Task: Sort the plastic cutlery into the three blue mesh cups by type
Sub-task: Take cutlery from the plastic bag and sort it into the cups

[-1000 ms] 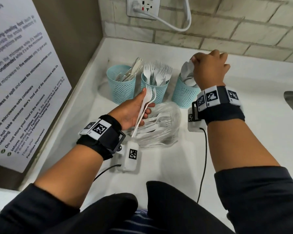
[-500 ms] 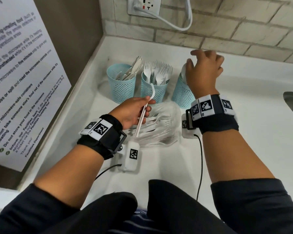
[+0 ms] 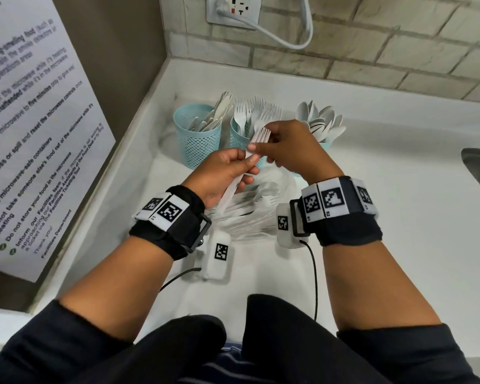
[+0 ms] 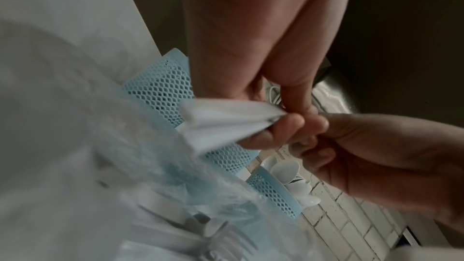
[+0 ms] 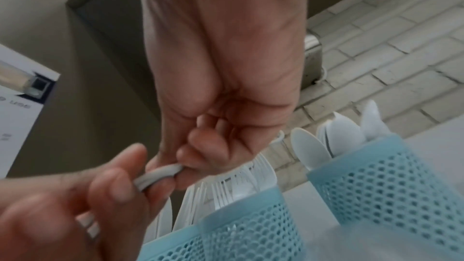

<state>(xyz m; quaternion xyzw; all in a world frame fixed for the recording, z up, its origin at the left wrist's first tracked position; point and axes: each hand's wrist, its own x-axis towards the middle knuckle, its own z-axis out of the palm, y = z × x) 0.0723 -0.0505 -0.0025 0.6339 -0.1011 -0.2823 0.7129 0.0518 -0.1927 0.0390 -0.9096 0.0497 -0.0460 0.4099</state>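
A small stack of white plastic forks (image 3: pixel 257 144) is held above the counter in front of the middle mesh cup (image 3: pixel 237 139), the left hand (image 3: pixel 222 173) curled round the handles while the right hand (image 3: pixel 291 146) pinches the stack just below the tines. The middle cup holds forks, the left mesh cup (image 3: pixel 197 137) holds knives, and the right mesh cup (image 3: pixel 326 145), full of spoons, is largely hidden behind the right hand. Under both hands a clear plastic bag (image 3: pixel 250 217) with more forks lies on the white counter (image 3: pixel 399 217), with a wall notice (image 3: pixel 31 128) at the left and a socket with a white cable (image 3: pixel 233 9) on the brick wall behind.
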